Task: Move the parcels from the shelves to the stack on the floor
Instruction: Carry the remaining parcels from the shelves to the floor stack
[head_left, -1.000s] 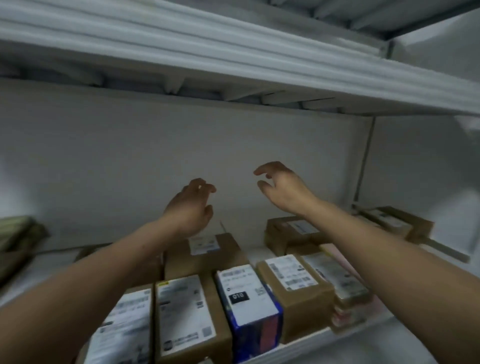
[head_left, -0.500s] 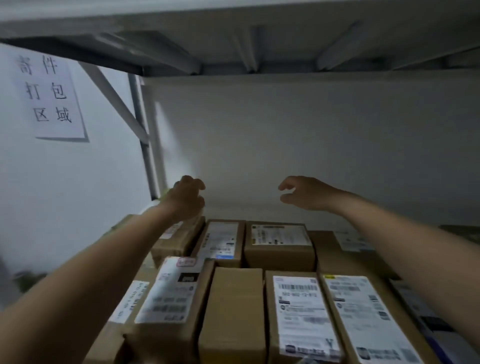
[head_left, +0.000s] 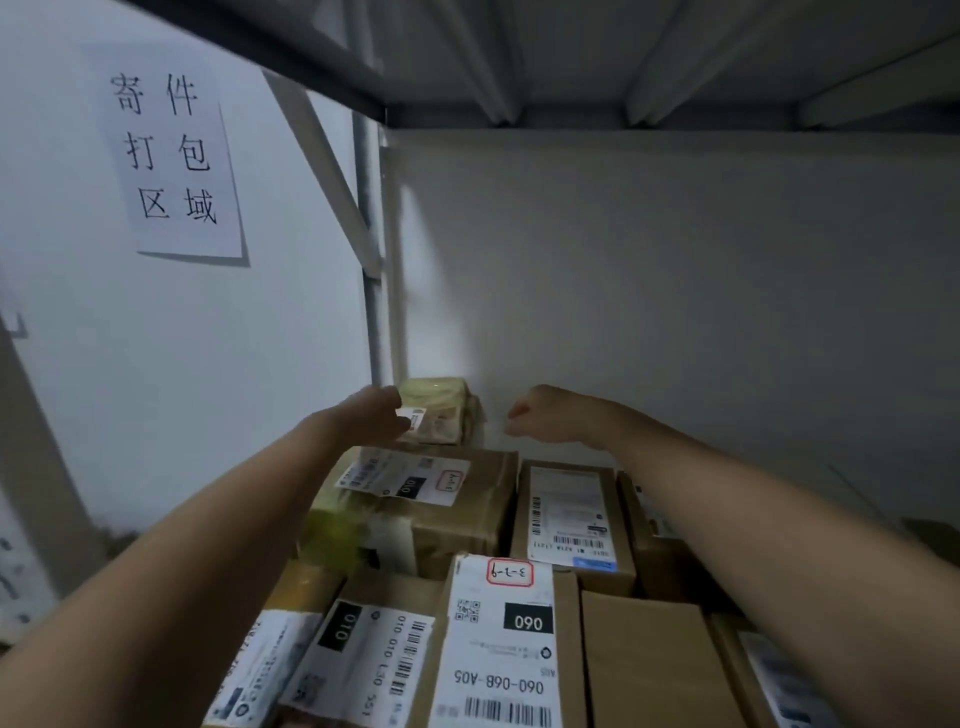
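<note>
A small yellowish-green wrapped parcel (head_left: 441, 410) with a white label sits in the back left corner of the shelf, on top of a larger brown parcel (head_left: 431, 499). My left hand (head_left: 371, 418) reaches to the small parcel's left edge and overlaps it; its fingers are hidden, so a grip cannot be told. My right hand (head_left: 545, 415) hovers to the right of that parcel, apart from it, its thumb and fingers loosely curved and holding nothing. Several labelled cardboard parcels (head_left: 498, 644) fill the shelf below my arms.
The shelf above (head_left: 623, 57) forms a low ceiling. A grey upright post and a diagonal brace (head_left: 371, 291) stand at the left back corner. A paper sign (head_left: 171, 156) hangs on the left wall. A white wall closes the back.
The view has swung left along the shelf to its corner. Both hands have reached further in, and my left hand now meets the small yellowish-green parcel.
</note>
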